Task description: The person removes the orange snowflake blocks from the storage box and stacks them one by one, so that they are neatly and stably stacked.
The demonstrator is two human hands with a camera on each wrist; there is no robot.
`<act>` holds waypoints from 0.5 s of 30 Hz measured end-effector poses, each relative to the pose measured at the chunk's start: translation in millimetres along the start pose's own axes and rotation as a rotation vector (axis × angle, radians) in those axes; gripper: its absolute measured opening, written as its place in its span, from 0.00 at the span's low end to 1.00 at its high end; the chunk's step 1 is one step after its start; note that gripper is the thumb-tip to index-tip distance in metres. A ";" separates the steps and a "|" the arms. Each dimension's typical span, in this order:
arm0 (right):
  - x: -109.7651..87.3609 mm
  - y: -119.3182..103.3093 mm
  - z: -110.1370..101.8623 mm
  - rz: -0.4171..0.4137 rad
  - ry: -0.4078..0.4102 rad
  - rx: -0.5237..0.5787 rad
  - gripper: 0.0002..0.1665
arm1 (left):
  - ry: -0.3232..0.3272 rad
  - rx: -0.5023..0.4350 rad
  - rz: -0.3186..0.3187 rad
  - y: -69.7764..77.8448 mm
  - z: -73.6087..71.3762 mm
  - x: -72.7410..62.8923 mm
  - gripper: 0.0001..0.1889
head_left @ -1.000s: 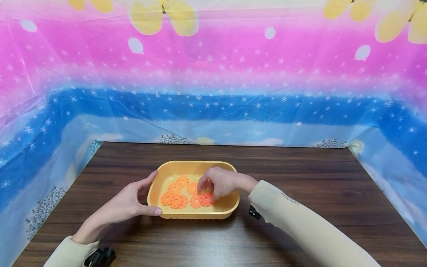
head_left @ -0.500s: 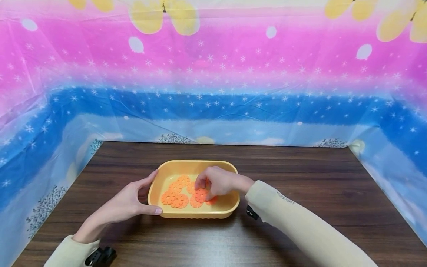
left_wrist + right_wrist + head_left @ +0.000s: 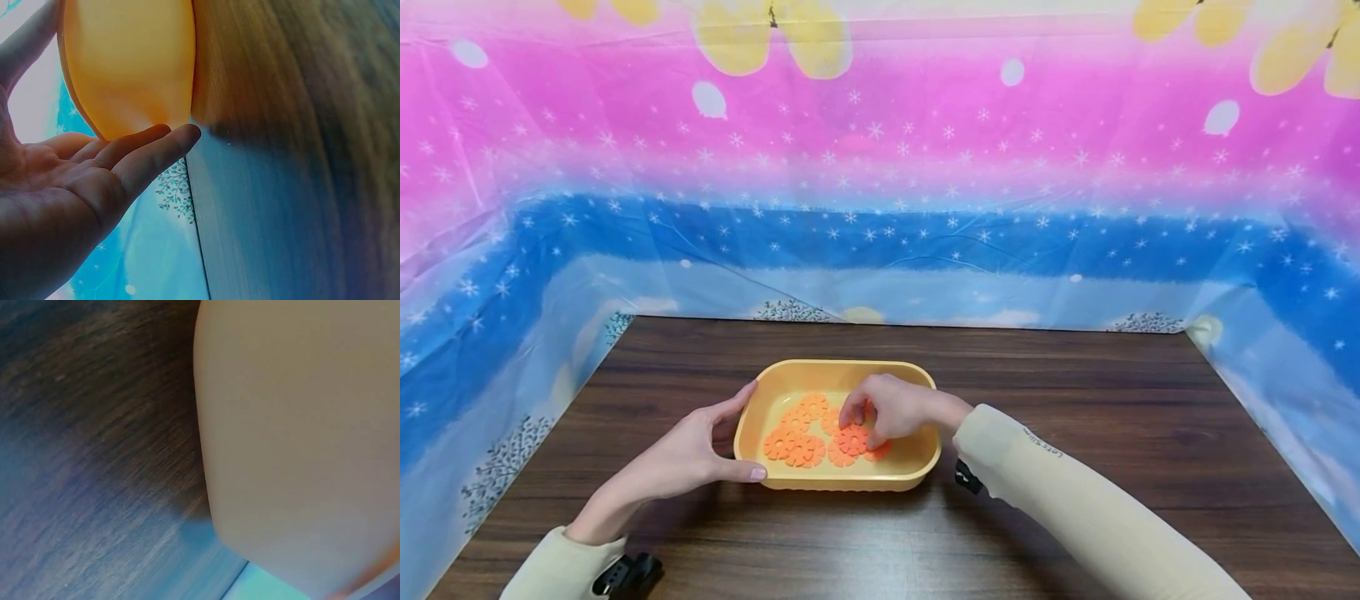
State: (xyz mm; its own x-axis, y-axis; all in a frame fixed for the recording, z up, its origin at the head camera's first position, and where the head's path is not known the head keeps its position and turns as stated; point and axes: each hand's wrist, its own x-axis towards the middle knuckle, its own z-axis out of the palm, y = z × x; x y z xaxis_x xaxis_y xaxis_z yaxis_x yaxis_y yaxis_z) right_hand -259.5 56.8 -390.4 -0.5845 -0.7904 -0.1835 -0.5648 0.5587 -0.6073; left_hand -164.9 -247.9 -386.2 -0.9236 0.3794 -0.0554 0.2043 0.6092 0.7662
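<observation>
A yellow oblong tub (image 3: 917,475) stands on the table. My left hand (image 3: 696,454) grips its left end, thumb on the front rim and fingers behind. In the left wrist view, the fingers (image 3: 150,150) lie along the tub's end wall (image 3: 128,69). My right hand (image 3: 895,408) reaches down inside and pinches an orange flower-shaped plastic disc (image 3: 852,439) between thumb and fingers. Several more such discs (image 3: 795,442) lie loosely overlapped on the tub's floor, one partly hidden under the right thumb. The right wrist view shows the tub's outer wall (image 3: 294,437), not the hand.
The tub sits on a dark wood-grain table (image 3: 1060,383). A pink and blue patterned cloth (image 3: 880,183) hangs behind the table and along both sides. Black wrist cameras (image 3: 628,575) sit at both cuffs.
My right hand has shifted slightly left and drawn one disc up and left from the others, uncovering a disc beneath. My left hand keeps its grip on the tub.
</observation>
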 end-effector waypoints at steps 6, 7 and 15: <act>0.5 0.6 0.2 -0.001 0.000 -0.006 0.21 | 0.010 -0.001 0.002 -0.8 0.3 -0.6 0.62; 0.6 0.9 0.4 -0.004 0.002 -0.007 0.21 | 0.010 -0.001 0.001 -0.8 0.4 -0.8 0.62; 0.7 2.8 2.8 -0.003 0.029 -0.007 0.21 | -0.007 -0.020 0.004 -1.2 0.2 -0.2 0.62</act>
State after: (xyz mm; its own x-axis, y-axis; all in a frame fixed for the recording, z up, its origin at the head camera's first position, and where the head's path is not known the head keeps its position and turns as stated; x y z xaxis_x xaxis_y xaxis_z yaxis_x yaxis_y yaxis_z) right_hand -259.9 57.1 -394.4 -0.5993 -0.7846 -0.1587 -0.5708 0.5578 -0.6025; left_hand -164.9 -248.6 -387.2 -0.9204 0.3868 -0.0566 0.2016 0.5935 0.7792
